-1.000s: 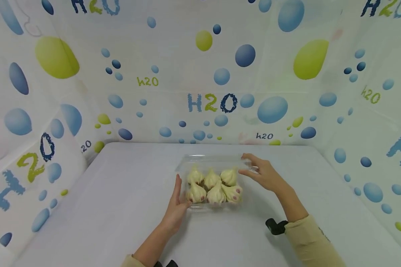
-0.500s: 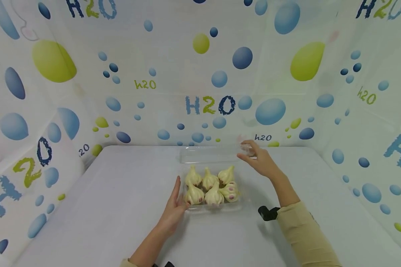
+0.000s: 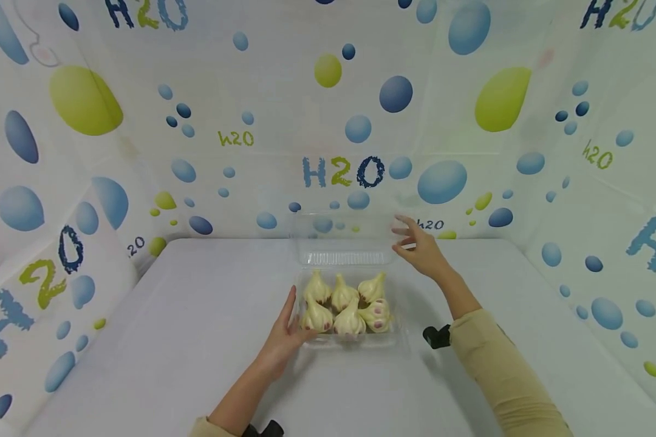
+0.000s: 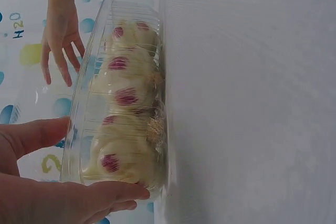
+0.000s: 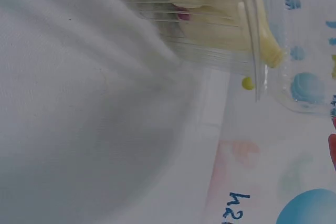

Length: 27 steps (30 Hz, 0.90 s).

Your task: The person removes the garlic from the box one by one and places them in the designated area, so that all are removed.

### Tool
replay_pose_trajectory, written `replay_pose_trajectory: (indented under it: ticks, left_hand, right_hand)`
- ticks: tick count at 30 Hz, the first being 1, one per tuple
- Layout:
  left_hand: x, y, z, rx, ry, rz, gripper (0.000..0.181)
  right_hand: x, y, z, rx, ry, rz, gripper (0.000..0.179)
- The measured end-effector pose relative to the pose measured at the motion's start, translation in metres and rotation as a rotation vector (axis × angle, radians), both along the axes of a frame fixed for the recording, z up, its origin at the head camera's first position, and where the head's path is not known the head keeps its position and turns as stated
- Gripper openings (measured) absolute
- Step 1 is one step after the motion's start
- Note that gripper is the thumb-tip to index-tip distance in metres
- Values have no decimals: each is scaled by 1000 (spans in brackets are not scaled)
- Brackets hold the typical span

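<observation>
Compared with half a second ago, the clear lid point(image 3: 341, 240) is swung further up behind the clear tray point(image 3: 355, 342), and the right hand point(image 3: 423, 252) is raised with it. By the tray, set down on the white table point(image 3: 208, 303), six garlic bulbs point(image 3: 349, 318) are held in two rows of three. The tray's front left corner is held by the left hand point(image 3: 279, 349), between thumb and straight fingers. The right hand's fingers are spread beside the lid's right edge; whether it is touched cannot be told. Tabletop is seen on either side and in front, while the rear is bounded by the printed backdrop point(image 3: 273, 85).
</observation>
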<state>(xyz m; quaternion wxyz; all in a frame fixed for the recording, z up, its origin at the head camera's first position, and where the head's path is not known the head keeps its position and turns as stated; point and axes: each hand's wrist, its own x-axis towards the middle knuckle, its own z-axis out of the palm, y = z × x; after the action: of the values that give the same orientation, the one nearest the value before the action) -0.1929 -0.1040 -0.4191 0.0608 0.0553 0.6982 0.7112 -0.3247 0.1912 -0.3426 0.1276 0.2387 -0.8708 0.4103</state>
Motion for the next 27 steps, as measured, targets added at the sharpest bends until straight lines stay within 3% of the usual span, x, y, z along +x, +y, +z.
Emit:
replay_pose_trajectory:
  ticks: [5,12,27]
  left_hand:
    - [-1,0,-1,-33,15,8,100]
    - [0,1,1,-48,23,1,100]
    - [-1,-4,-1,-177,112,-52,95]
  right_hand:
    - [-9,-4,-8,-64,-10,-3,68]
    - [-15,-5,-18,-86,-95,-7,78]
    - [-31,-6,-37,-38,-243,-27,100]
